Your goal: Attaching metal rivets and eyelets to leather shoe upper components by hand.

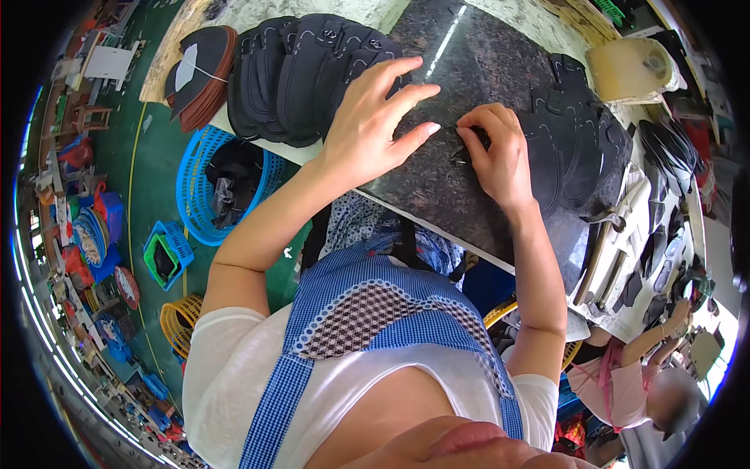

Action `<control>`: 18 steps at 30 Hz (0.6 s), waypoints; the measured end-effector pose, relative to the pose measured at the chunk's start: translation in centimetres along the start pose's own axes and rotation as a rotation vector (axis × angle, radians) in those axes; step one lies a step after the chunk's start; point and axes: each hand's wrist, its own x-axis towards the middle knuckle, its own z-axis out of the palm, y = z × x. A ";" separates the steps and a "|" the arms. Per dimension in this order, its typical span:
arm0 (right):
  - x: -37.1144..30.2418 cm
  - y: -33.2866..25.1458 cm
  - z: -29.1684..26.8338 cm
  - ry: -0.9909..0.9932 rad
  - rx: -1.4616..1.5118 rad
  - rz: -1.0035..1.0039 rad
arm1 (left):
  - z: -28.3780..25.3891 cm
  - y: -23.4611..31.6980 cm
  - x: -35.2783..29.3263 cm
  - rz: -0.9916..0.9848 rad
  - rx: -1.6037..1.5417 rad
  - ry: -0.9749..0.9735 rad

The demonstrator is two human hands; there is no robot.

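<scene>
A dark tabletop (437, 172) bears black pieces (301, 82); left hand (367, 121) spread, right hand (500, 152) pinched, whatever's held unclear.

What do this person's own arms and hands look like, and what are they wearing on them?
The left hand and right hand are ungloved, with no watch or bracelet showing. The forearms are uncovered; short white fabric sleeves stop above the elbows. A blue-checked fabric apron is worn over them, its straps crossing the shoulders.
</scene>
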 end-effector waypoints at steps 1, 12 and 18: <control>-0.1 0.1 -0.1 -0.001 0.074 0.085 | 0.4 0.2 0.2 0.005 -0.014 0.031; -2.1 1.6 -3.3 0.161 1.059 0.661 | 6.5 2.9 2.7 -0.381 -0.779 -0.201; -4.7 0.5 -3.9 0.293 1.402 0.658 | 7.9 4.7 2.9 -0.465 -1.234 -0.339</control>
